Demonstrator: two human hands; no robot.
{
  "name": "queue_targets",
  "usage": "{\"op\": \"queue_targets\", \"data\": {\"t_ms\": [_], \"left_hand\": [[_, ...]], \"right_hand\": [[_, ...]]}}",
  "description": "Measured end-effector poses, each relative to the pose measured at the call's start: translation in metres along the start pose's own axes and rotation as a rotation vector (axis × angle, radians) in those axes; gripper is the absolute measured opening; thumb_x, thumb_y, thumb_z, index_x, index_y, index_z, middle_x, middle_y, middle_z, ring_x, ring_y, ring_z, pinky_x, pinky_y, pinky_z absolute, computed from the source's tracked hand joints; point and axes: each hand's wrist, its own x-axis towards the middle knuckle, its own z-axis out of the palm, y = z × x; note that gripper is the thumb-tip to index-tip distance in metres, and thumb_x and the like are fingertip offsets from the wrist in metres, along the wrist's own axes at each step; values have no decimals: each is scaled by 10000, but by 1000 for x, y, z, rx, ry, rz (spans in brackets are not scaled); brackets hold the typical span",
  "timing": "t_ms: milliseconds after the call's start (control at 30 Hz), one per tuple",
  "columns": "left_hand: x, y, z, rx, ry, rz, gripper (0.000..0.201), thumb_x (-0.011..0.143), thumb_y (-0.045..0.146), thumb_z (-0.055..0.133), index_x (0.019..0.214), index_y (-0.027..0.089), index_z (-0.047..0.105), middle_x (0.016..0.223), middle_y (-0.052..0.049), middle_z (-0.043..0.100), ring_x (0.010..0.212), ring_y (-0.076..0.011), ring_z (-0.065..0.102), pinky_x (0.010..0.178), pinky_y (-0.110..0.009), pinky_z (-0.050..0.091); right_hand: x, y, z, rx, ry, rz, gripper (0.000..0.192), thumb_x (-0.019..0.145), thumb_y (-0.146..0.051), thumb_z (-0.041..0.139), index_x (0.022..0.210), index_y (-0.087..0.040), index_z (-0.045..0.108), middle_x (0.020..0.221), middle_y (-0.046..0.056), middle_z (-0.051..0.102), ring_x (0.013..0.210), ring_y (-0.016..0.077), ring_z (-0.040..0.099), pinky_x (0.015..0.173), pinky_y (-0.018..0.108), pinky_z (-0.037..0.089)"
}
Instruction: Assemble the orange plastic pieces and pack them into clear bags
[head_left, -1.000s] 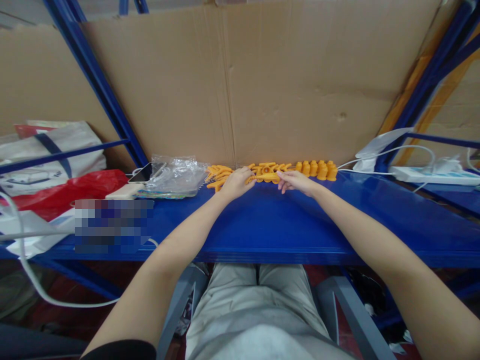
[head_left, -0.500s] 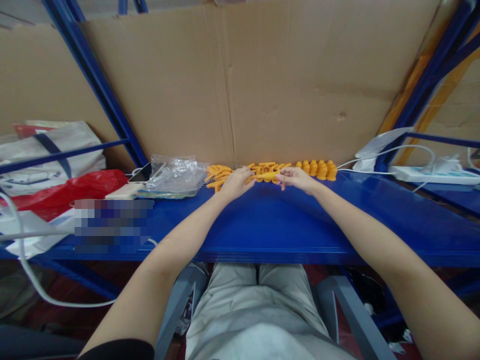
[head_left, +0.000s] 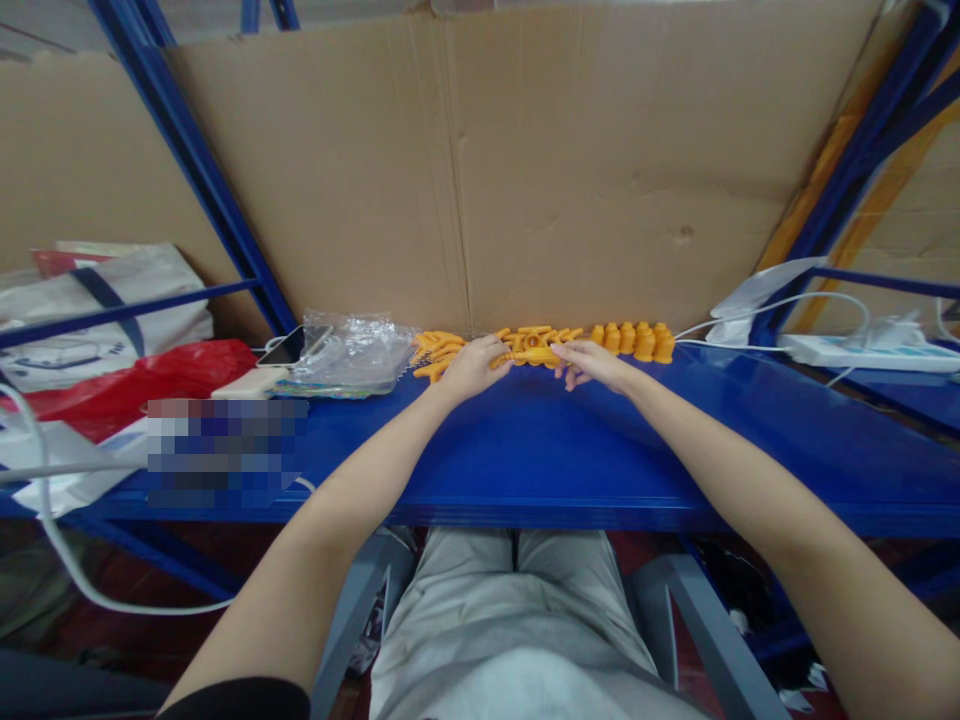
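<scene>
Between my two hands, above the back of the blue tabletop [head_left: 540,450], is a slim yellow-orange plastic part [head_left: 534,356]. My left hand [head_left: 477,366] pinches its left end with the fingertips. On the right end, my right hand [head_left: 592,364] has its thumb and forefinger closed, its other fingers curled loosely below. Behind the hands lie more orange plastic pieces [head_left: 536,331], partly hidden. A loose pile of orange branched pieces [head_left: 436,345] sits left of my left hand. Orange knobbed pieces [head_left: 643,340] stand in rows to the right of my right hand.
Clear plastic bags [head_left: 352,355] and a phone [head_left: 289,345] lie at the back left. Nearer are a red bag [head_left: 180,375] and a white cable [head_left: 49,530]. A power strip [head_left: 870,352] is at the far right. A cardboard sheet [head_left: 525,170] rises behind the table.
My right hand's fingers have shifted slightly at the right end of the yellow-orange part, and the part sits a touch lower. My left hand has hardly moved.
</scene>
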Motion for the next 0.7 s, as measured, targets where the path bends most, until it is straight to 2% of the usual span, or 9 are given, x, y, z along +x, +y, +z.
{"op": "queue_targets", "data": {"t_ms": [100, 167, 267, 400, 533, 600, 700], "left_hand": [[1, 0, -1, -43, -5, -22, 101, 896, 214, 636, 899, 150, 714, 900, -73, 688, 847, -183, 658, 784, -314, 523], [1, 1, -1, -66, -10, -30, 97, 895, 204, 638, 902, 150, 718, 891, -67, 684, 847, -180, 656, 786, -309, 521], [1, 3, -3, -72, -2, -29, 113, 907, 211, 626, 906, 151, 722, 884, -62, 679, 847, -177, 655, 789, -304, 517], [1, 6, -5, -27, 29, -6, 151, 924, 228, 598, 922, 145, 723, 916, -78, 683, 867, -184, 657, 806, -311, 518], [0, 7, -6, 18, 44, 9, 160, 927, 230, 584, 943, 151, 722, 954, -89, 688, 895, -190, 657, 840, -321, 515], [1, 8, -6, 23, 28, 2, 154, 919, 236, 597, 932, 150, 724, 946, -91, 687, 889, -195, 657, 833, -324, 515], [2, 7, -6, -25, -4, -15, 135, 905, 232, 621, 906, 151, 729, 902, -79, 683, 859, -191, 656, 802, -315, 514]], "right_hand": [[2, 2, -1, -6, 27, -154, 371, 757, -468, 802, 911, -197, 601, 750, -3, 683, 478, 86, 577, 489, 230, 521], [3, 3, -1, 1, 42, -257, 441, 694, -506, 832, 899, -198, 593, 698, -26, 651, 471, 84, 560, 489, 230, 517], [1, 0, 0, 4, 43, -313, 505, 656, -619, 806, 816, -194, 584, 626, -30, 616, 464, 89, 549, 483, 230, 507], [-5, -6, 2, -26, 55, -285, 546, 706, -715, 712, 666, -196, 549, 535, -15, 577, 438, 96, 540, 486, 241, 516], [-8, -7, 6, 3, 78, -206, 576, 758, -717, 666, 555, -202, 508, 466, -14, 522, 408, 92, 516, 518, 254, 551], [-6, -6, 6, 24, 81, -148, 571, 789, -694, 654, 545, -203, 498, 461, -13, 518, 384, 84, 489, 501, 257, 552], [-3, -4, 4, -29, 65, -122, 494, 833, -632, 648, 641, -187, 557, 580, 20, 623, 372, 71, 478, 402, 225, 478]]}}
